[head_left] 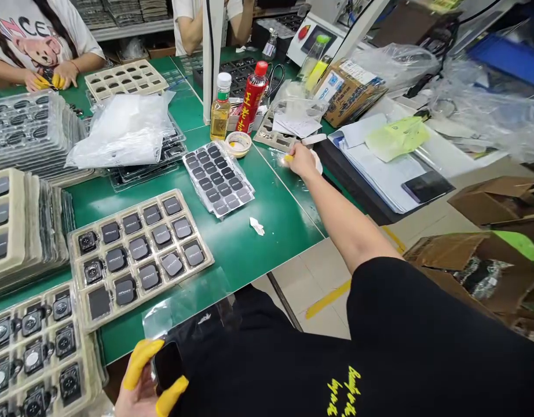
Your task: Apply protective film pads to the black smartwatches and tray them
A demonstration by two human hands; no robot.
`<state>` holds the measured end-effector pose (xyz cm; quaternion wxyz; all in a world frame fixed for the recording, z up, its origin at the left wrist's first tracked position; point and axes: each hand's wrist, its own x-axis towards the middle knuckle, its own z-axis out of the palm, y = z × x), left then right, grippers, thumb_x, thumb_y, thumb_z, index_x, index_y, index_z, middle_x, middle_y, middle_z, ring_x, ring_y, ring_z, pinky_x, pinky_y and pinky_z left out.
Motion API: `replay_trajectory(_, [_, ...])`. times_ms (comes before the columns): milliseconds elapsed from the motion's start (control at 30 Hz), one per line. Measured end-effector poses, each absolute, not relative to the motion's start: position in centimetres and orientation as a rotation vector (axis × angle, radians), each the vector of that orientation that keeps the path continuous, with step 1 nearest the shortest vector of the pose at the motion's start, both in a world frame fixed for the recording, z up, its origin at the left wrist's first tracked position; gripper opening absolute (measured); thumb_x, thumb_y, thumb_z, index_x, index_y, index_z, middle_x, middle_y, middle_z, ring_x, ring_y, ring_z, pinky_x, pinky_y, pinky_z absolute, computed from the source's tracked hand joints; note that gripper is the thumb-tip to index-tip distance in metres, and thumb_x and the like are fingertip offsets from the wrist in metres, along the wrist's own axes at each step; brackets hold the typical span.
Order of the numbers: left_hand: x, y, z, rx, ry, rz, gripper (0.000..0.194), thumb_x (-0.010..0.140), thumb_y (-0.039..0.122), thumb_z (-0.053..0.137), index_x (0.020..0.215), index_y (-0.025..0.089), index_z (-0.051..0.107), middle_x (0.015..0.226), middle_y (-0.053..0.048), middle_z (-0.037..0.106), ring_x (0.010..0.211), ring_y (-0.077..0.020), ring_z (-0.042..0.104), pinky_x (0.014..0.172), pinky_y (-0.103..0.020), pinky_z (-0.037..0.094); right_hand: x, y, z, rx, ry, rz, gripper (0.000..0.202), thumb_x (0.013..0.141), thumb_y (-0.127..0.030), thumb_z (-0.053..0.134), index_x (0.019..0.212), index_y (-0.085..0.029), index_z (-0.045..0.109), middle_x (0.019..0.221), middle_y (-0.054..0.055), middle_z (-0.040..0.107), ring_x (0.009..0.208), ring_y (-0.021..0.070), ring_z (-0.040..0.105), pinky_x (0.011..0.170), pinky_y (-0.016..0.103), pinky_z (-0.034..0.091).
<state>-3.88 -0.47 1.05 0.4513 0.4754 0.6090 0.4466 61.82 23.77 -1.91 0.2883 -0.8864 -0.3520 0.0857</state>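
Note:
My left hand (pixel 147 382), with yellow finger cots, grips a dark smartwatch (pixel 168 366) by its edges at the table's front edge. My right hand (pixel 304 162) is stretched far out to the right, fingers curled down at the table, with a yellow cot on one fingertip. Clear film lies by those fingertips and a white round piece (pixel 318 163) shows beside the hand; what the fingers pinch is hidden. Between my hands are a beige tray (pixel 185 198) of watches, most with grey square covers, and a sheet of dark square stickers (pixel 219 176).
Stacked trays (pixel 36 231) and a tray of face-down watches (pixel 50 330) stand left. A tape roll (pixel 238 144), oil-coloured bottle (pixel 220 110) and red can (pixel 252 98) stand at the back. Papers and a phone (pixel 427 186) lie right. Co-workers sit opposite.

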Motion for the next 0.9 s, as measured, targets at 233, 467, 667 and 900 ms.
replay_trajectory(233, [-5.5, -1.0, -0.6, 1.176, 1.526, 1.15, 0.073, 0.044, 0.048, 0.115, 0.108, 0.026, 0.086, 0.11, -0.006, 0.086, 0.089, -0.0286, 0.083, 0.066, -0.034, 0.074, 60.5, 22.7, -1.8, -2.5, -0.859, 0.02, 0.058, 0.094, -0.021, 0.067, 0.148, -0.008, 0.051, 0.161, 0.036, 0.047, 0.152, 0.0472, 0.047, 0.122, 0.06, 0.041])
replay_trajectory(467, [-4.6, 0.1, -0.3, 1.268, 1.428, 1.254, 0.075, 0.045, 0.055, 0.115, 0.105, 0.021, 0.086, 0.102, -0.006, 0.085, 0.084, -0.0247, 0.083, 0.069, -0.032, 0.072, 52.2, 13.7, -1.6, -2.152, -1.455, 0.15, 0.034, 0.105, -0.043, 0.058, 0.128, -0.022, 0.071, 0.13, 0.019, 0.071, 0.118, 0.0361, 0.068, 0.111, 0.054, 0.053])
replay_trajectory(667, [-2.6, 2.3, 0.7, 1.368, 1.291, 1.292, 0.068, 0.05, 0.052, 0.114, 0.105, 0.021, 0.088, 0.098, -0.005, 0.083, 0.08, -0.0196, 0.08, 0.071, -0.027, 0.068, 43.8, 7.6, -3.9, -2.048, -1.621, 0.373, 0.029, 0.099, -0.053, 0.069, 0.111, -0.028, 0.079, 0.101, 0.012, 0.075, 0.097, 0.0348, 0.072, 0.085, 0.049, 0.059])
replay_trajectory(900, [-0.8, 3.7, 1.0, 1.454, 1.01, 1.291, 0.069, 0.058, 0.062, 0.109, 0.109, 0.02, 0.088, 0.092, -0.005, 0.079, 0.081, -0.0179, 0.077, 0.075, -0.028, 0.065, 37.1, 6.0, 1.1, -1.75, -1.59, 0.474, 0.023, 0.106, -0.044, 0.07, 0.128, -0.036, 0.074, 0.113, 0.01, 0.077, 0.095, 0.0348, 0.075, 0.083, 0.053, 0.061])
